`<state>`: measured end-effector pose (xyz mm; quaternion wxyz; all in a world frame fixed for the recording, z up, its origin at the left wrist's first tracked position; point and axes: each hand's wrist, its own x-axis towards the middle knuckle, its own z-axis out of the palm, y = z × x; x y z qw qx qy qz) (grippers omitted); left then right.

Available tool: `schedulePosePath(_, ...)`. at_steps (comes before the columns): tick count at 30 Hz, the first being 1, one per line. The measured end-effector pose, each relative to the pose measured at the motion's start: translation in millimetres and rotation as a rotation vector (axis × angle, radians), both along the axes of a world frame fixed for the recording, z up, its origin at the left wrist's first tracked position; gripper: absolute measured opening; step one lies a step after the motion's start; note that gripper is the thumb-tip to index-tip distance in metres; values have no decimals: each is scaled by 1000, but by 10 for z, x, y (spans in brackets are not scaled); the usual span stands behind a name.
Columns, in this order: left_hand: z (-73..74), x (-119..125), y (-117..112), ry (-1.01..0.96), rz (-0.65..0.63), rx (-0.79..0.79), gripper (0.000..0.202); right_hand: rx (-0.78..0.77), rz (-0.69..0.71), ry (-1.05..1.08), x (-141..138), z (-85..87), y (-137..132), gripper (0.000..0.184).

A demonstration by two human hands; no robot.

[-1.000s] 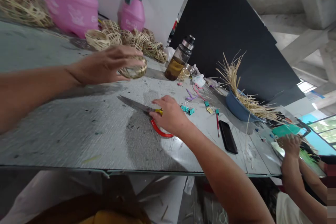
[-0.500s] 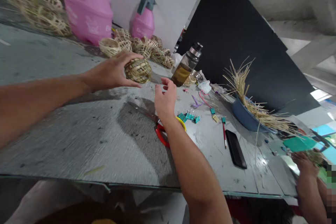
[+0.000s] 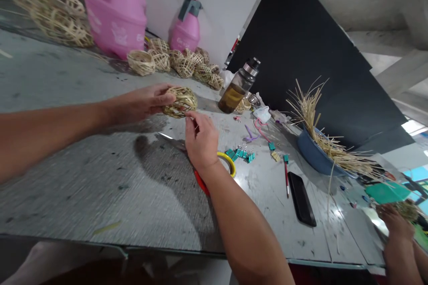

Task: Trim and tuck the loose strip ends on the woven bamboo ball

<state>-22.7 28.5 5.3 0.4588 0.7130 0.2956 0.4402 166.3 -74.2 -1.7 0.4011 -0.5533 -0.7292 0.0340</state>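
My left hand point(image 3: 155, 100) is closed on a small woven bamboo ball point(image 3: 183, 102), gripping it from the left with the thumb on top. The ball is held above the table, and its open weave shows. My right hand point(image 3: 202, 140) is just below and right of the ball, fingers curled in a pinch, the fingertips at its lower edge. Whether a strip is between those fingers I cannot make out. Under my right hand and wrist lie scissors point(image 3: 200, 182) with red and yellow handles, partly covered, blades pointing left.
Behind stand pink spray bottles point(image 3: 115, 18), several woven balls point(image 3: 185, 66) and a bottle of brown liquid point(image 3: 234, 93). To the right are teal binder clips point(image 3: 239, 153), a phone point(image 3: 301, 198) and a blue basin point(image 3: 312, 151) of bamboo strips. Another person's hand point(image 3: 396, 222) is at far right.
My left hand has turned the ball, bringing the thumb over its top, and lowered it slightly. My right hand has moved left to the ball, its fingers now drawn together.
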Motion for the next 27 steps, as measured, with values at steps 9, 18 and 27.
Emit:
schedulePosePath(9,3,52,-75,66,-93,-18,91,-312,-163,-315,-102,124,-123,33)
schedulePosePath(18,9,80,-103,105,-41,-46,84,-235,-204,-289,-101,78,-108,23)
schedulePosePath(27,-131,143,-100,101,-124,-44,92,-342,-185,-314,-186,94,-95,31)
